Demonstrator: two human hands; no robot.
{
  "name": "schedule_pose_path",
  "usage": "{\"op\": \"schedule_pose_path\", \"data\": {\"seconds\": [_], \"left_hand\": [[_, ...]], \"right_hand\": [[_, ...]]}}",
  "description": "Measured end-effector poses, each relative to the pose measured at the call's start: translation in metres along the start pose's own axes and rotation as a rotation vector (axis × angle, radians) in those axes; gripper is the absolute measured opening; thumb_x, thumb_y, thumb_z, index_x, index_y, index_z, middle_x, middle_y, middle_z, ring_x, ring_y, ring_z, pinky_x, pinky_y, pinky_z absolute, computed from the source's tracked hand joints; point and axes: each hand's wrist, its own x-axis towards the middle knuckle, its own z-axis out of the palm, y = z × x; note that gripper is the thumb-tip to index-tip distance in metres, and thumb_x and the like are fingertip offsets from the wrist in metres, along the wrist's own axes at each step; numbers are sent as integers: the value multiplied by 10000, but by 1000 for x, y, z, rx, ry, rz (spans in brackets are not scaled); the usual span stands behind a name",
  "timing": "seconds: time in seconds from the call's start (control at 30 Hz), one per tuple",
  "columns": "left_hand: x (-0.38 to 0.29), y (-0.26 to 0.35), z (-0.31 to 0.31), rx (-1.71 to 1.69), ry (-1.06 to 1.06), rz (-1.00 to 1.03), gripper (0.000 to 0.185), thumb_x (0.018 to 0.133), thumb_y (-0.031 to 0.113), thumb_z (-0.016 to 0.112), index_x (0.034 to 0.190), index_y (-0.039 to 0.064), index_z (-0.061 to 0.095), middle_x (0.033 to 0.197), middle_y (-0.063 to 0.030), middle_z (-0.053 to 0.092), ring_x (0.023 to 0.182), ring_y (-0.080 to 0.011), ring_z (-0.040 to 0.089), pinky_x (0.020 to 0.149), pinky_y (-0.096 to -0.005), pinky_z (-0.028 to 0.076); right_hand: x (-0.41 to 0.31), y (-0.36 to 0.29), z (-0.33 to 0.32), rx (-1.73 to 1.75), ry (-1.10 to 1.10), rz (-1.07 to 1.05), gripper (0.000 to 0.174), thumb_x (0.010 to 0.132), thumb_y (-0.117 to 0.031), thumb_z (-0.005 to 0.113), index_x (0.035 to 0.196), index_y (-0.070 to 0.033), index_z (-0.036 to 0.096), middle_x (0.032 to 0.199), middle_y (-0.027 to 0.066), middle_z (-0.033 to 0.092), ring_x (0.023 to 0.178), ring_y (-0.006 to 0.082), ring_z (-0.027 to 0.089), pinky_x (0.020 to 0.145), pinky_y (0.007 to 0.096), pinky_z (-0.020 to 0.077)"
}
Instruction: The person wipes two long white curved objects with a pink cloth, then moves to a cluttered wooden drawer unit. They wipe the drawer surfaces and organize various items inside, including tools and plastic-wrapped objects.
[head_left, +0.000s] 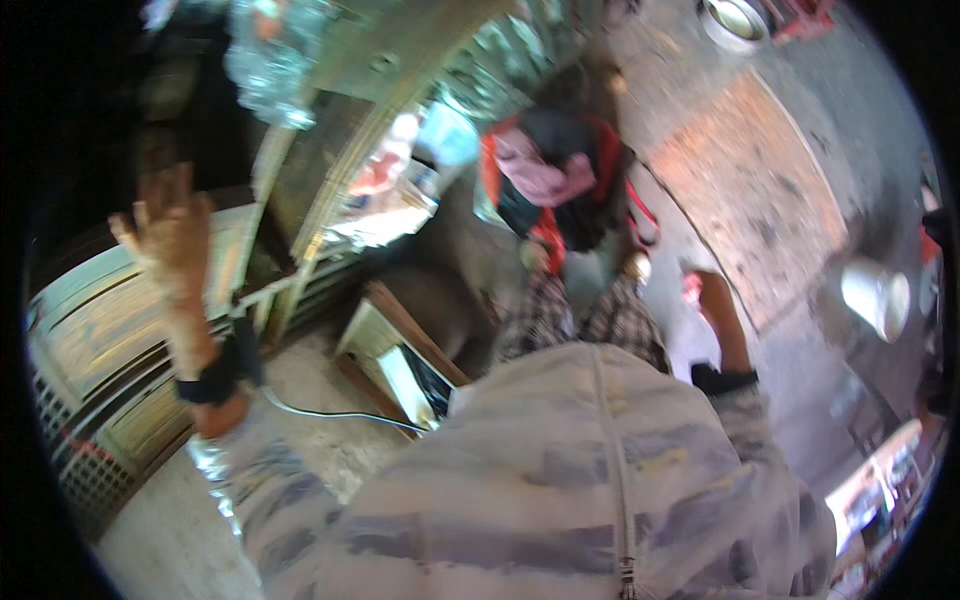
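Note:
My left hand (171, 232) reaches up at the left with its fingers apart and nothing in them. It is in front of a dark opening, over a weathered wooden board (112, 322). A dark band sits on that wrist. Low at my right side, my right hand (703, 285) is blurred and its fingers are mostly hidden. It appears to hold a thin, pale pink-and-white bag or cloth (690, 345) that hangs beside my leg. Before my feet lies a black-and-red bag (570, 187) with a pink cloth (540, 172) on it.
A wooden drawer or box (409, 352) and a cable (330, 412) are close on my left. Wooden slats (367, 142) and clear plastic bottles (270, 67) stand ahead. On the floor are a reddish board (750, 202), a white bucket (874, 300) and a metal pot (733, 22).

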Motion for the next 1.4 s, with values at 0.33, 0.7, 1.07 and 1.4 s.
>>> {"op": "schedule_pose_path", "data": {"seconds": [0.33,0.7,1.07,1.4], "left_hand": [[-8,0,0,80,-234,90,357,846,324,492,1185,212,505,1077,14,571,1088,-140,462,976,-434,260],[13,423,-25,-1746,-548,389,576,740,96,555,1276,100,343,1314,-194,319,1152,-371,394,918,-409,378],[4,548,2,-1947,-272,-266,221,802,136,467,1011,64,470,962,-203,544,870,-394,534,715,-475,434],[-63,210,-143,-3550,-199,-908,338,749,177,524,1037,0,520,813,-60,600,665,-136,594,547,-251,494]], "right_hand": [[-4,-36,-2,11,-191,423,302,770,-131,365,928,-21,597,729,136,629,386,129,403,384,274,357],[-76,8,-39,-108,-82,482,271,760,-26,352,845,-13,609,704,140,619,487,183,539,479,297,425],[-88,-5,-65,-209,-110,884,383,665,40,309,925,9,589,749,157,633,358,122,434,329,255,345],[82,-160,-26,182,-281,-223,327,766,-182,469,1012,23,534,930,115,614,665,107,571,386,186,348]]}}
